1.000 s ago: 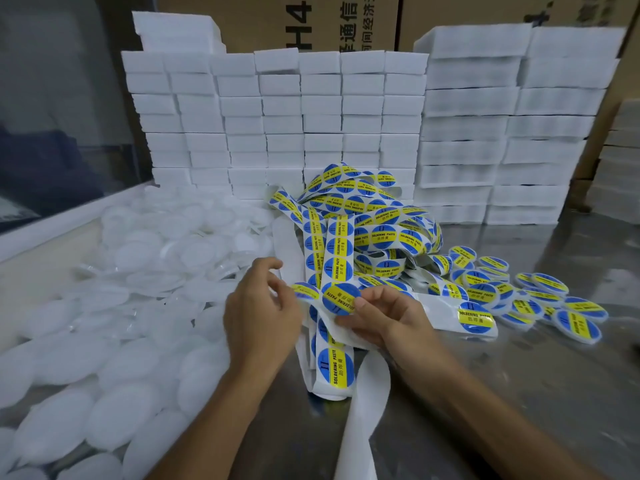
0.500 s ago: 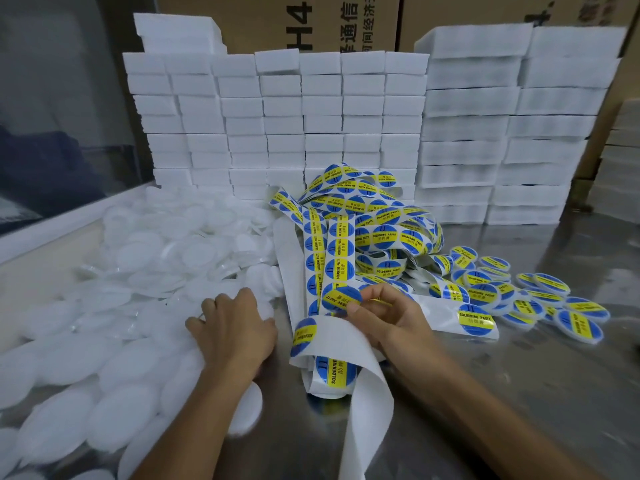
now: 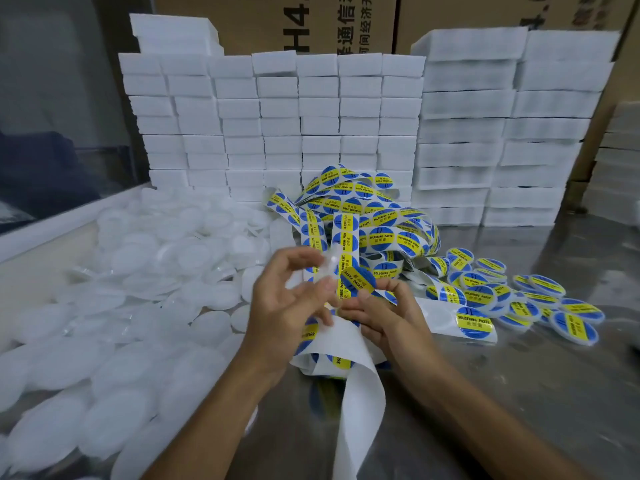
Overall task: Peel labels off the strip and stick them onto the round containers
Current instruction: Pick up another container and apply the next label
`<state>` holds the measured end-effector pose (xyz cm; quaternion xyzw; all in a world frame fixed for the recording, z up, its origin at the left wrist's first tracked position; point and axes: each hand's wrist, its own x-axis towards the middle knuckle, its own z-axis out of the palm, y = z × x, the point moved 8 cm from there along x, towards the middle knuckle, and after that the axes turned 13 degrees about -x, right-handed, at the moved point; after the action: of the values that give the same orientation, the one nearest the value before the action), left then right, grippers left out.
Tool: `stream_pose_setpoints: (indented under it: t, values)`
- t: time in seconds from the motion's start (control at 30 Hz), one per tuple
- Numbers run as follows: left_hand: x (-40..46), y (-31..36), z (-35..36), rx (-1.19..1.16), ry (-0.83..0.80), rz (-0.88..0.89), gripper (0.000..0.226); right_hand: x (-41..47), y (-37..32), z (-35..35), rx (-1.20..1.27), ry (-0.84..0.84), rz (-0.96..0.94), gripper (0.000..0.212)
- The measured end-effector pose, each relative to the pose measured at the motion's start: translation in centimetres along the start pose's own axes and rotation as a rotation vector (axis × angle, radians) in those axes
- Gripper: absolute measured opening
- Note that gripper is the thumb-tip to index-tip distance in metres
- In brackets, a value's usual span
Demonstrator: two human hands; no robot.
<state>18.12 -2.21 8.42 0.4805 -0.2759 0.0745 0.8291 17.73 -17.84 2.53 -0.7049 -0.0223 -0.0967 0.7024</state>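
Nearest the camera, a blank backing strip (image 3: 356, 403) is seen trailing over the bench (image 3: 519, 393). Above it, a blurred clear container (image 3: 327, 271) is held by the left hand (image 3: 284, 306); a peeled label (image 3: 357, 280) is pinched by the right hand (image 3: 384, 317). Farther right, labelled containers (image 3: 540, 299) are spread.

A shiny metal table (image 3: 540, 393) fills the foreground and reflects soft, even light. White foam blocks (image 3: 277, 126) are stacked in tidy columns along its far edge, with wider stacks (image 3: 502, 133) to the right. Brown cardboard boxes (image 3: 346, 22) printed with dark characters stand behind them. At left, a dark glass panel (image 3: 52, 116) sits above a pale ledge (image 3: 69, 216).
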Motion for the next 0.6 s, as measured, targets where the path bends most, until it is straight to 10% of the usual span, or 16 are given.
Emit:
stream_pose_setpoints:
  t: [0.2, 0.6]
  values:
    - [-1.2, -4.3, 0.6, -0.087, 0.055, -0.378, 0.034, 0.3, 0.2, -1.3, 0.123, 0.106, 0.006, 0.024]
    - [-1.3, -5.5, -2.5, -0.168, 0.394, -0.446, 0.010, -0.3, -2.5, -2.6, -0.130, 0.242, -0.204, 0.014]
